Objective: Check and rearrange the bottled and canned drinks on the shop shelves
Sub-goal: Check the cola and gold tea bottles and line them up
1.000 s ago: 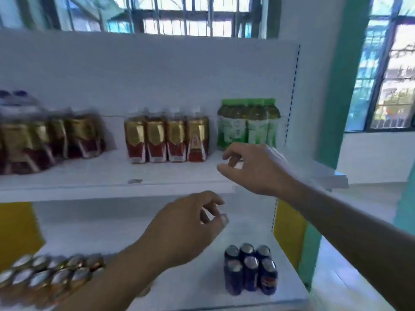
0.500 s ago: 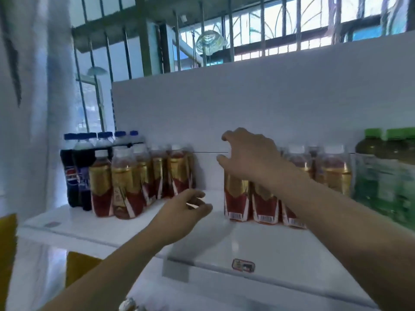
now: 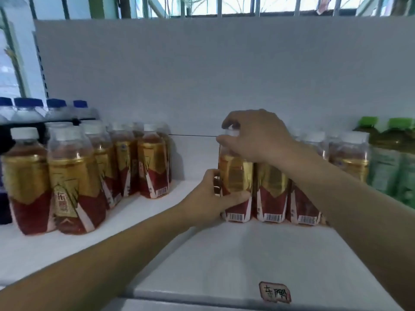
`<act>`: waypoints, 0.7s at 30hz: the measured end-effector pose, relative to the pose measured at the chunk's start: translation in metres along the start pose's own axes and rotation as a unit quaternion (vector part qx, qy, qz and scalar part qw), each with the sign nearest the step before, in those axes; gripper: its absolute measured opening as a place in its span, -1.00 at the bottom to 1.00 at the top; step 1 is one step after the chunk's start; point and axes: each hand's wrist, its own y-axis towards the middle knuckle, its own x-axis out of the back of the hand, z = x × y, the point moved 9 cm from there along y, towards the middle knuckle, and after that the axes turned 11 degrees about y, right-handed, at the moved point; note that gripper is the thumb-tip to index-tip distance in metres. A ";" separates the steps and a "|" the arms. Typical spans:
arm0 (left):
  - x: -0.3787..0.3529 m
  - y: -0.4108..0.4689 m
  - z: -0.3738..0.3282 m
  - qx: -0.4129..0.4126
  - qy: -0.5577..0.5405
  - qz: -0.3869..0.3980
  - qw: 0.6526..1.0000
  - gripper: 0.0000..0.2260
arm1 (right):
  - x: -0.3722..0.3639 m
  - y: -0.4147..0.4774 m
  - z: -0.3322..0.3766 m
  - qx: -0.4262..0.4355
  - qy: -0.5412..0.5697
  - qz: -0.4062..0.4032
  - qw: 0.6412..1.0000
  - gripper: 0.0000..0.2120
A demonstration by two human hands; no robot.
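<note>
A tea bottle [image 3: 235, 176] with a gold-and-red label and white cap stands at the left end of a row of like bottles [image 3: 292, 198] on the white shelf [image 3: 224, 254]. My right hand [image 3: 256, 135] grips its cap and neck from above. My left hand [image 3: 213, 196] holds its lower body, thumb across the label's front. Another group of the same tea bottles [image 3: 74, 180] stands to the left, with a bare gap between the two groups.
Green-capped tea bottles [image 3: 395, 158] fill the shelf's right end. Blue-capped cola bottles [image 3: 45, 108] stand behind the left group. A white back panel [image 3: 224, 75] closes the shelf. A small red-edged price tag [image 3: 275, 291] lies near the front edge.
Both hands have reached in and taken hold of the leftmost bottle of the right row. The view has moved closer to the shelf.
</note>
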 end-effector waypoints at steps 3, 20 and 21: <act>0.015 -0.003 0.009 -0.027 -0.052 -0.031 0.998 -0.52 | -0.002 0.007 0.018 0.005 0.051 -0.024 0.998 -0.69; 0.064 -0.008 0.066 -0.059 -0.313 0.032 0.948 -0.53 | -0.117 0.010 0.001 -0.194 0.653 -0.047 0.731 -0.25; 0.060 -0.007 0.064 -0.049 -0.310 0.035 0.949 -0.58 | -0.116 0.006 -0.005 -0.203 0.652 -0.065 0.728 -0.31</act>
